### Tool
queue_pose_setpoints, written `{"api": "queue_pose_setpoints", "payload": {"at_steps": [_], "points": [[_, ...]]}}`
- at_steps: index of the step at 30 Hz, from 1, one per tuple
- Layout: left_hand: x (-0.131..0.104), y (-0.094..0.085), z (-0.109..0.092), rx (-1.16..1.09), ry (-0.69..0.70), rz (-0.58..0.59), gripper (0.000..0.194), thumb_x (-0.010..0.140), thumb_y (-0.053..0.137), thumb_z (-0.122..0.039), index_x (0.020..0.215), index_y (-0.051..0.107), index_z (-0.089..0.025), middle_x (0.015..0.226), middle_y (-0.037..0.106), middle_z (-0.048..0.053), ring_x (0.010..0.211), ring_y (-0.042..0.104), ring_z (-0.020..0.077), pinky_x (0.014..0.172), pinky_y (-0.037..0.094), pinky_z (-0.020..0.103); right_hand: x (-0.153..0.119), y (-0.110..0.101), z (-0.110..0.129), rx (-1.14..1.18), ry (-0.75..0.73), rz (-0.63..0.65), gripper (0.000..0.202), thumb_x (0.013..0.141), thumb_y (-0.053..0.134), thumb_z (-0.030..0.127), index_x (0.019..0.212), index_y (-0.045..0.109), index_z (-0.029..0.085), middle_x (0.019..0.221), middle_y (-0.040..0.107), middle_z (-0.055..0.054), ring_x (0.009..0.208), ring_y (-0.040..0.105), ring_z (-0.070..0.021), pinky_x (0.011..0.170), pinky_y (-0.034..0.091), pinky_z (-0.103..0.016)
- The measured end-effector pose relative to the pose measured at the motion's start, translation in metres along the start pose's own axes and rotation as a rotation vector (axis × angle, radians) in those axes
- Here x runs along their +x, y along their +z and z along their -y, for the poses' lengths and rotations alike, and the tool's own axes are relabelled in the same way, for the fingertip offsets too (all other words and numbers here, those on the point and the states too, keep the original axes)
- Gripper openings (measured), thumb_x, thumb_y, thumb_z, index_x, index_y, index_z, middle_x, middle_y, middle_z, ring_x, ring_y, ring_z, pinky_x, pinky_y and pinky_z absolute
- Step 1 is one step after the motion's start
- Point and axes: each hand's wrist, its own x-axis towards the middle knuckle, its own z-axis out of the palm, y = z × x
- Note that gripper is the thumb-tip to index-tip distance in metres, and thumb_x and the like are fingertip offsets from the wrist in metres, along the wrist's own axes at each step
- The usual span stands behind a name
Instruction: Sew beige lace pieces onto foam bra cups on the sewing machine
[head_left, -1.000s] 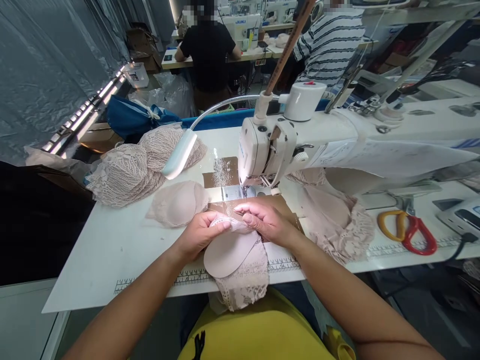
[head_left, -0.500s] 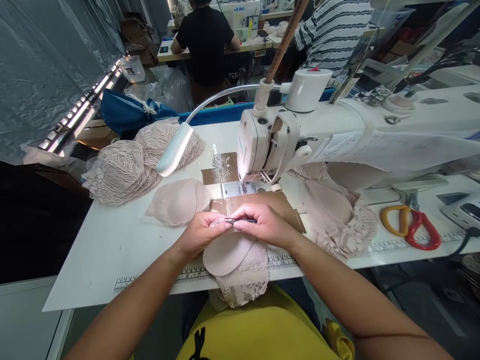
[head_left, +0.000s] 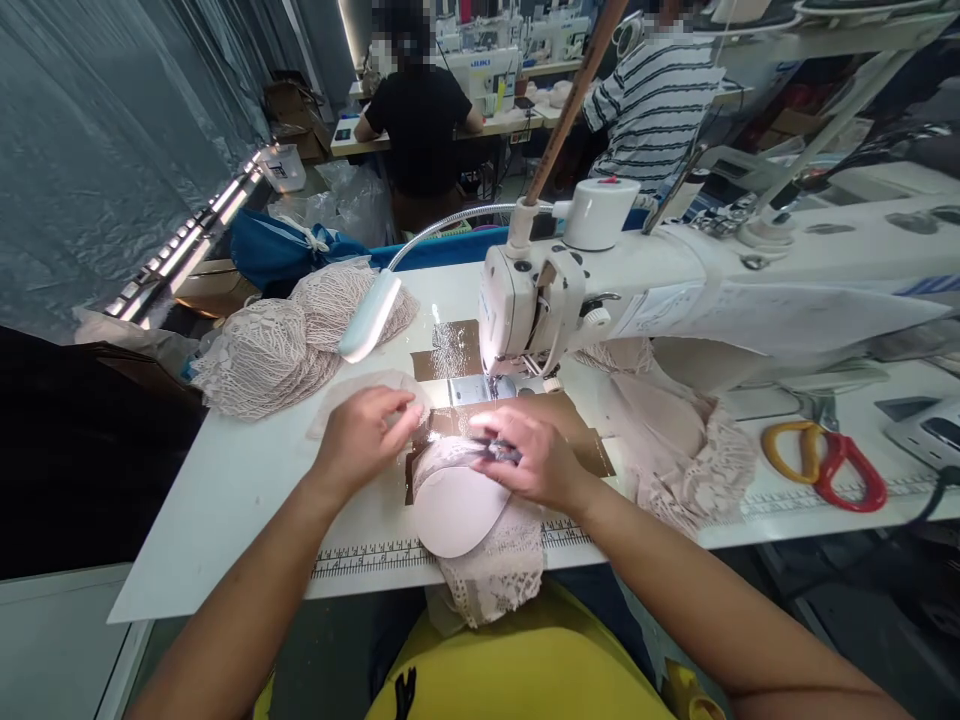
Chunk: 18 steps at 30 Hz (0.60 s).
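Note:
My right hand (head_left: 529, 455) is closed around small dark thread snips (head_left: 495, 450), over the upper edge of a beige bra cup (head_left: 461, 510). That cup lies smooth side up on the table, its lace trim (head_left: 506, 570) hanging past the front edge towards my lap. To the left, my left hand (head_left: 367, 435) has lifted off the cup, thumb and forefinger brought together; whatever is between them is too small to see. Beneath and behind it lies another sheer beige cup (head_left: 334, 400), partly hidden. The sewing machine's needle area (head_left: 493, 385) is just beyond both hands.
Stacked lace cups (head_left: 262, 350) sit at the back left under a lamp (head_left: 371, 318). More lace pieces (head_left: 660, 430) lie right of the machine head (head_left: 517, 310), beside scissors (head_left: 847, 470) with orange and red handles. Two people work at machines further back.
My hands have come apart: the left moved left and up off the cup, while the right stayed by it with the snips. The view has shifted slightly.

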Motion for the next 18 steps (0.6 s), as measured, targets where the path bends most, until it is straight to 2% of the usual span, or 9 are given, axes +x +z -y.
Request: {"api": "queue_pose_setpoints", "payload": {"at_steps": [2, 3, 4, 6, 9, 11, 13, 15, 18], "points": [[0.017, -0.003, 0.016, 0.039, -0.041, -0.019, 0.034, 0.083, 0.055, -0.034, 0.11, 0.066, -0.017, 0.121, 0.061, 0.011, 0.112, 0.053, 0.0283, 0.094, 0.039, 0.035, -0.001, 0.006, 0.006, -0.155, -0.168, 0.212, 0.03, 0.082, 0.056, 0.02, 0.111, 0.063, 0.019, 0.105, 0.065, -0.009, 0.078, 0.06, -0.0174, 0.063, 0.043, -0.027], [0.025, -0.003, 0.024, 0.047, -0.095, 0.021, 0.04, 0.078, 0.059, -0.034, 0.115, 0.064, -0.017, 0.128, 0.056, 0.011, 0.118, 0.049, 0.0307, 0.097, 0.037, 0.036, -0.001, 0.007, 0.008, -0.215, -0.223, 0.312, 0.028, 0.08, 0.054, 0.016, 0.106, 0.065, 0.02, 0.103, 0.065, -0.008, 0.075, 0.059, -0.0166, 0.059, 0.04, -0.026], [0.032, -0.002, 0.031, 0.041, -0.155, 0.072, 0.046, 0.074, 0.062, -0.034, 0.117, 0.062, -0.017, 0.127, 0.056, 0.012, 0.118, 0.048, 0.0321, 0.096, 0.037, 0.037, -0.001, 0.008, 0.009, -0.263, -0.247, 0.391, 0.024, 0.078, 0.055, 0.014, 0.098, 0.066, 0.02, 0.101, 0.065, -0.007, 0.074, 0.058, -0.0161, 0.057, 0.038, -0.025], [0.04, 0.001, 0.04, 0.006, -0.238, 0.169, 0.046, 0.069, 0.065, -0.035, 0.111, 0.064, -0.017, 0.109, 0.064, 0.011, 0.103, 0.056, 0.0313, 0.085, 0.042, 0.036, 0.0, 0.003, 0.008, -0.324, -0.197, 0.469, 0.014, 0.071, 0.059, 0.01, 0.079, 0.065, 0.019, 0.09, 0.065, -0.005, 0.07, 0.055, -0.0154, 0.054, 0.034, -0.025], [0.037, 0.006, 0.042, -0.108, -0.265, 0.281, 0.029, 0.072, 0.061, -0.039, 0.088, 0.068, -0.016, 0.077, 0.064, 0.005, 0.073, 0.06, 0.0235, 0.064, 0.043, 0.03, 0.0, -0.014, 0.004, -0.351, 0.033, 0.463, 0.014, 0.063, 0.059, 0.004, 0.063, 0.059, 0.018, 0.071, 0.061, -0.003, 0.061, 0.051, -0.0141, 0.052, 0.031, -0.025], [0.03, 0.008, 0.037, -0.21, -0.251, 0.345, 0.029, 0.077, 0.056, -0.043, 0.081, 0.066, -0.016, 0.071, 0.063, 0.003, 0.067, 0.059, 0.0199, 0.059, 0.042, 0.027, 0.003, -0.025, 0.002, -0.254, 0.149, 0.386, 0.016, 0.068, 0.054, 0.004, 0.062, 0.058, 0.018, 0.067, 0.06, -0.002, 0.062, 0.052, -0.0145, 0.054, 0.033, -0.025], [0.023, 0.009, 0.032, -0.377, -0.206, 0.377, 0.031, 0.081, 0.054, -0.046, 0.081, 0.062, -0.016, 0.072, 0.061, 0.002, 0.067, 0.057, 0.0169, 0.059, 0.042, 0.025, 0.009, -0.03, 0.002, -0.073, 0.214, 0.259, 0.015, 0.078, 0.052, 0.011, 0.071, 0.062, 0.019, 0.075, 0.064, -0.002, 0.07, 0.056, -0.0162, 0.062, 0.039, -0.026], [0.019, 0.01, 0.028, -0.561, -0.154, 0.38, 0.03, 0.082, 0.055, -0.045, 0.08, 0.06, -0.015, 0.072, 0.058, 0.001, 0.067, 0.054, 0.0145, 0.061, 0.041, 0.024, 0.018, -0.027, 0.003, 0.078, 0.282, 0.156, 0.012, 0.085, 0.054, 0.024, 0.084, 0.065, 0.019, 0.085, 0.066, -0.003, 0.079, 0.059, -0.018, 0.069, 0.043, -0.028], [0.017, 0.011, 0.025, -0.707, -0.113, 0.374, 0.028, 0.083, 0.059, -0.042, 0.078, 0.059, -0.015, 0.071, 0.054, 0.0, 0.066, 0.049, 0.0127, 0.06, 0.038, 0.023, 0.032, -0.011, 0.005, 0.23, 0.339, 0.173, 0.02, 0.08, 0.064, 0.036, 0.09, 0.064, 0.019, 0.085, 0.063, -0.002, 0.075, 0.057, -0.0168, 0.067, 0.043, -0.028]]}}
